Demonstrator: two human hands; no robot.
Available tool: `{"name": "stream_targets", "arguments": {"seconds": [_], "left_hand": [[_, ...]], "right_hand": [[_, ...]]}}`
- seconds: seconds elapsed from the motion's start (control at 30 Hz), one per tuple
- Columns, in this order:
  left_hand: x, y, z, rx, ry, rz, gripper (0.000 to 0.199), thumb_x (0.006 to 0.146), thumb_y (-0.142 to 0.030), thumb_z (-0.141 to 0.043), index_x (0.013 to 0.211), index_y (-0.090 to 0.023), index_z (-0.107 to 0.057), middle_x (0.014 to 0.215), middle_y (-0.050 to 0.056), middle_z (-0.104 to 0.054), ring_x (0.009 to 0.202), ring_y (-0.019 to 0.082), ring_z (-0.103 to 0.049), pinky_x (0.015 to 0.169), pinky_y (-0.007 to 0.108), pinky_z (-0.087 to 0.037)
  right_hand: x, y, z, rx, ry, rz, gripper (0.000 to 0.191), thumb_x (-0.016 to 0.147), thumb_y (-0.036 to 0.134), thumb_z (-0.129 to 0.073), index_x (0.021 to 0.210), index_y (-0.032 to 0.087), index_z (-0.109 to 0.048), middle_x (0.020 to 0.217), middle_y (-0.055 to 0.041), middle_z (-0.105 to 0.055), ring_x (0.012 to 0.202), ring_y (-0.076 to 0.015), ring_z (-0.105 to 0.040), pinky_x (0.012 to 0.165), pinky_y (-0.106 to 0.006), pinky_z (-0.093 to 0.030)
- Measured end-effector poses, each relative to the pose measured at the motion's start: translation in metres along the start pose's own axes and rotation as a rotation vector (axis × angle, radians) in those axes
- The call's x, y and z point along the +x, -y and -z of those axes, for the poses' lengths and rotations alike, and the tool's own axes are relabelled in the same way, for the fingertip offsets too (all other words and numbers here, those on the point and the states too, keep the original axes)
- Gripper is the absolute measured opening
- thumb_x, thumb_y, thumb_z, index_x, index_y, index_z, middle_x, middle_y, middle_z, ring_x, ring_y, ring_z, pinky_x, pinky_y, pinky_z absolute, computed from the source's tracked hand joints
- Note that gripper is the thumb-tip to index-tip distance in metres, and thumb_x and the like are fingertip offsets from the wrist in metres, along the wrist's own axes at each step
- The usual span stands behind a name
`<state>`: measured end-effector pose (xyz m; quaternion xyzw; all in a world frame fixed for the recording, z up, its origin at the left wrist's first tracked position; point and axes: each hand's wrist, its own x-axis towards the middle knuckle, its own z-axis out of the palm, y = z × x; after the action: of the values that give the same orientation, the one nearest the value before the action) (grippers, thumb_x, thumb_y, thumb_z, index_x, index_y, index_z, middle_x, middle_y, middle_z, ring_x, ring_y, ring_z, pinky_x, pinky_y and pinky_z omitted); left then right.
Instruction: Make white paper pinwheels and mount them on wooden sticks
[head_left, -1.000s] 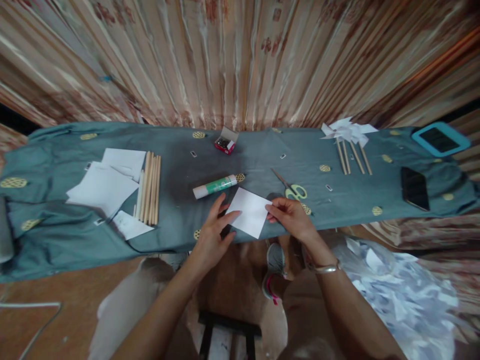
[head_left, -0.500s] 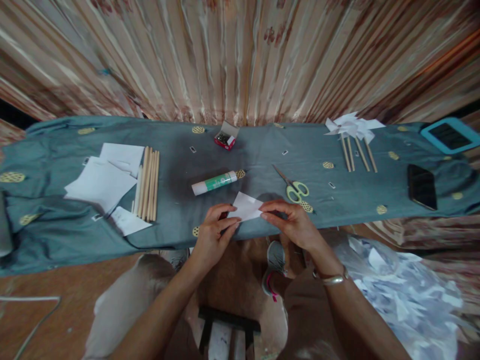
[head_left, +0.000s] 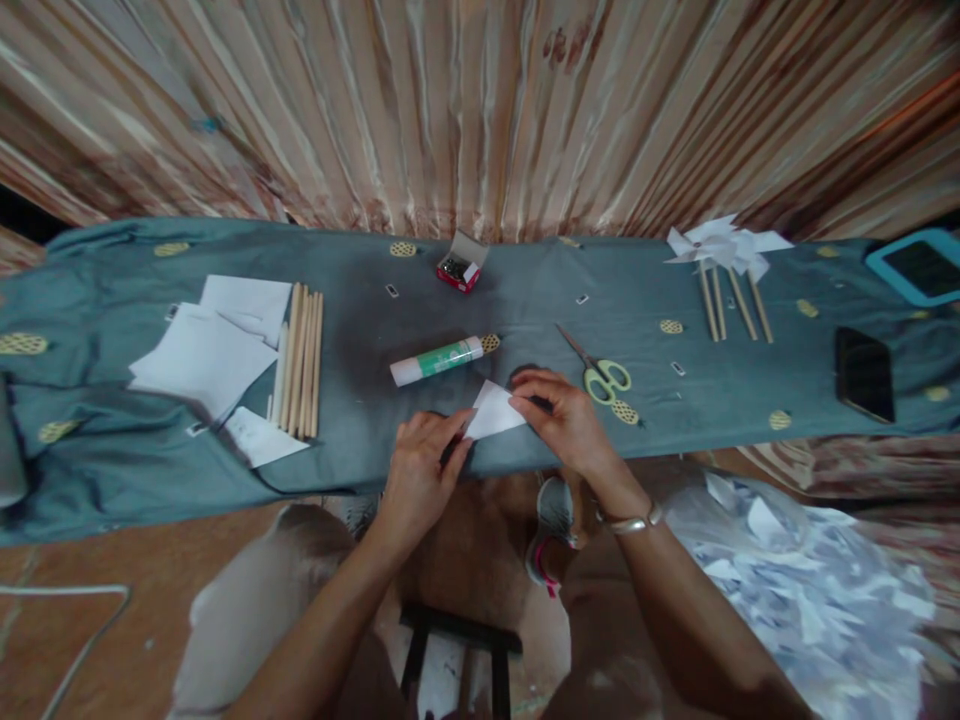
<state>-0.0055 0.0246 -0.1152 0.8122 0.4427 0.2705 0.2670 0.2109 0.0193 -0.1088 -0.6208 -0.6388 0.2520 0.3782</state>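
A small folded piece of white paper (head_left: 495, 412) is held near the table's front edge. My left hand (head_left: 426, 465) pinches its left corner between thumb and fingers. At its upper right side, my right hand (head_left: 564, 420) grips the edge with thumb and bent fingers. Just beyond the paper lies a white and green glue stick (head_left: 439, 360). Scissors with light green handles (head_left: 606, 380) rest to the right of it, points away from me. Farther back stands an open red box (head_left: 459, 272) with small dark metal pieces inside.
White sheets (head_left: 206, 360) and several wooden sticks (head_left: 302, 360) lie at the left. Paper pinwheels (head_left: 727, 245) on sticks, a black phone (head_left: 865, 373) and a blue-framed device (head_left: 919, 266) are at the right. A bag of white paper pieces (head_left: 810, 590) stands below the table, right.
The paper's outline has narrowed into a more triangular shape. My right hand has shifted a little left and up along its edge, and the whole view has shifted slightly.
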Motion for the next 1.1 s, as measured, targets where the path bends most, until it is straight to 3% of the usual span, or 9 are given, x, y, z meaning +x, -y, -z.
{"name": "stream_targets", "arguments": {"seconds": [0.13,0.23,0.37,0.53,0.8,1.1], "left_hand": [[-0.001,0.001,0.002,0.030,-0.039,-0.035,0.027,0.093,-0.024,-0.054,0.118,-0.019,-0.063,0.094,0.006,-0.068,0.092,0.023,-0.058,0.082,0.039,-0.047],[-0.005,-0.005,-0.001,0.067,-0.095,-0.123,0.029,0.094,-0.022,-0.051,0.121,-0.021,-0.060,0.118,0.010,-0.065,0.111,0.025,-0.056,0.093,0.045,-0.048],[-0.016,-0.018,-0.016,0.158,-0.001,-0.312,0.038,0.095,-0.010,-0.040,0.132,-0.016,-0.050,0.139,0.013,-0.056,0.140,0.026,-0.038,0.113,0.054,-0.032],[-0.025,-0.025,-0.031,0.273,0.085,-0.340,0.041,0.096,-0.011,-0.038,0.135,-0.009,-0.048,0.144,0.016,-0.051,0.142,0.029,-0.036,0.116,0.057,-0.029],[-0.022,-0.025,-0.029,0.304,0.125,-0.305,0.040,0.095,-0.016,-0.043,0.133,-0.007,-0.050,0.144,0.016,-0.052,0.138,0.030,-0.042,0.114,0.054,-0.035],[-0.024,-0.023,-0.033,0.291,0.134,-0.288,0.040,0.096,-0.016,-0.042,0.134,-0.010,-0.050,0.145,0.015,-0.051,0.141,0.030,-0.038,0.114,0.055,-0.035]], "right_hand": [[0.004,-0.002,-0.004,-0.074,-0.019,-0.013,0.008,0.082,0.022,-0.064,0.078,0.023,-0.072,0.104,-0.0071,-0.071,0.101,-0.0229,-0.064,0.095,-0.040,-0.046],[0.005,-0.003,-0.005,-0.094,-0.024,-0.013,0.008,0.082,0.022,-0.064,0.078,0.023,-0.071,0.104,-0.0069,-0.071,0.101,-0.0230,-0.064,0.096,-0.040,-0.046],[0.006,-0.003,-0.006,-0.090,-0.022,-0.021,0.006,0.081,0.023,-0.065,0.077,0.024,-0.070,0.104,-0.0068,-0.070,0.101,-0.0231,-0.064,0.095,-0.040,-0.047],[0.007,-0.004,-0.007,-0.101,-0.031,-0.039,0.005,0.081,0.023,-0.065,0.077,0.023,-0.068,0.104,-0.0067,-0.070,0.101,-0.0227,-0.064,0.096,-0.040,-0.047],[0.009,-0.003,-0.009,-0.143,-0.045,-0.028,0.005,0.080,0.020,-0.067,0.075,0.021,-0.067,0.102,-0.0095,-0.070,0.099,-0.0239,-0.064,0.095,-0.040,-0.046],[0.009,-0.004,-0.011,-0.178,-0.049,-0.012,0.007,0.081,0.020,-0.065,0.074,0.022,-0.064,0.101,-0.0082,-0.069,0.100,-0.0233,-0.063,0.096,-0.041,-0.045]]}}
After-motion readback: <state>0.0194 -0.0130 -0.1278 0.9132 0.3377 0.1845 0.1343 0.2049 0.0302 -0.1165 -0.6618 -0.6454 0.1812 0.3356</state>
